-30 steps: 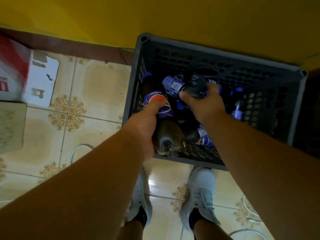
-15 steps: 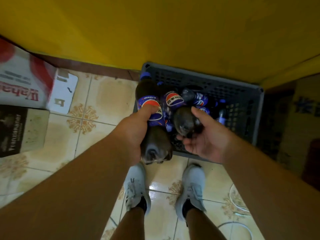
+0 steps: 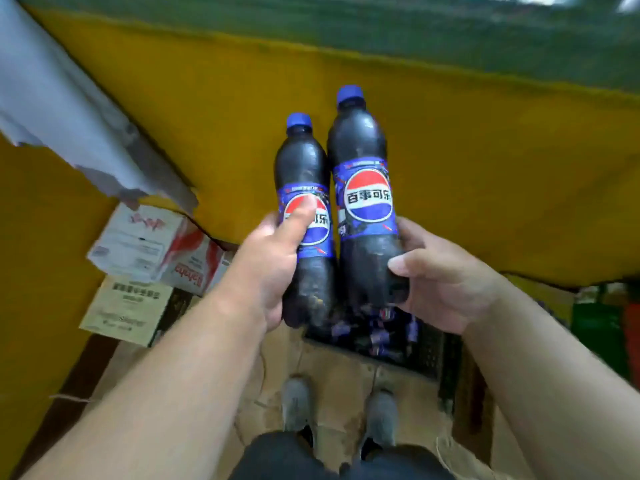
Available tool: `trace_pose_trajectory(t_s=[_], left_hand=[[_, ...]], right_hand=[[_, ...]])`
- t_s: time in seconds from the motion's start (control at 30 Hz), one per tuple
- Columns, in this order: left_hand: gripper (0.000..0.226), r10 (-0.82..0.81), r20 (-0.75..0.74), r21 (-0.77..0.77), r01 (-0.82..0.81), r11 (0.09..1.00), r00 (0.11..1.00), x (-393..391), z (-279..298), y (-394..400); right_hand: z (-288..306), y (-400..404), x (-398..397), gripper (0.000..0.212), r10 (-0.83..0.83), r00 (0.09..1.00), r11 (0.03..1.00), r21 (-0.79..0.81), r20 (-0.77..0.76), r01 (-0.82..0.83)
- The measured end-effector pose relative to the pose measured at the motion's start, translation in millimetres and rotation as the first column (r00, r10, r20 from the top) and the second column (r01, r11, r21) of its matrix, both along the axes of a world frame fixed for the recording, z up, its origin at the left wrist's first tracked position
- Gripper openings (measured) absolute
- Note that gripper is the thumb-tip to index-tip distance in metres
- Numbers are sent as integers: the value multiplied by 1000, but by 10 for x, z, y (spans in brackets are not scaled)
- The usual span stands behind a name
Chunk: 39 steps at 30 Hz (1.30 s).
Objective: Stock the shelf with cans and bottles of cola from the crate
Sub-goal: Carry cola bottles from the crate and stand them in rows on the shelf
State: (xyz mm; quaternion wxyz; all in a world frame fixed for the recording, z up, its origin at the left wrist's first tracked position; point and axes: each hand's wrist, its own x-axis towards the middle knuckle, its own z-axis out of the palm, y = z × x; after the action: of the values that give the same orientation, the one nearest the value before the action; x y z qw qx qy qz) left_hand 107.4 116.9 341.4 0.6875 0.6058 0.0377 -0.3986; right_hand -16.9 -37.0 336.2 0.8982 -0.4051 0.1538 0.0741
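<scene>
Dark plastic cola bottles, my left hand [image 3: 266, 268] wrapped round the smaller bottle [image 3: 304, 220], my right hand [image 3: 446, 282] gripping the taller bottle [image 3: 367, 202], bodies touching, blue caps up, latticed crate [image 3: 440, 355] below both grips, glossy labels.

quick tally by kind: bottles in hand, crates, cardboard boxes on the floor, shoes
cola bottles in hand: 2, left bottle in the left hand, right bottle in the right hand
crate: 1
cardboard boxes: 2, red-and-white box, tan box
shoes: 2, left shoe, right shoe
total: 7
</scene>
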Motion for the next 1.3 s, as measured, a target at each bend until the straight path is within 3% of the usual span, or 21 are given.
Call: trace_pose_trajectory(t_s=[0.2, 0.3, 0.37, 0.47, 0.57, 0.77, 0.93, 1.3], left_hand=[[65, 32, 297, -152, 14, 988, 954, 239, 1285, 120], [58, 18, 361, -222, 67, 973, 932, 311, 1735, 230], [55, 24, 390, -249, 80, 965, 920, 370, 1991, 285], [56, -2, 435, -285, 139, 949, 901, 465, 2372, 341], [56, -30, 511, -282, 200, 938, 859, 538, 2688, 374], [64, 33, 661, -262, 189, 947, 749, 542, 3025, 403], [65, 130, 665, -287, 91, 954, 736, 422, 3140, 460], [40, 345, 650, -275, -214, 937, 677, -262, 3246, 488]], right_hand=[[1365, 90, 255, 84, 28, 983, 955, -296, 181, 28], [1844, 198, 341, 79, 62, 974, 896, -443, 219, 42], [2137, 317, 396, 72, 51, 963, 873, -480, 265, 85], [2537, 488, 474, 44, -40, 938, 836, -502, 344, 219], [2865, 596, 534, 50, -155, 912, 782, -517, 379, 348], [3142, 672, 615, 42, -236, 873, 699, -549, 426, 457], [3219, 619, 657, 24, -201, 873, 707, -552, 444, 443], [3286, 421, 588, 57, 52, 889, 770, -585, 454, 254]])
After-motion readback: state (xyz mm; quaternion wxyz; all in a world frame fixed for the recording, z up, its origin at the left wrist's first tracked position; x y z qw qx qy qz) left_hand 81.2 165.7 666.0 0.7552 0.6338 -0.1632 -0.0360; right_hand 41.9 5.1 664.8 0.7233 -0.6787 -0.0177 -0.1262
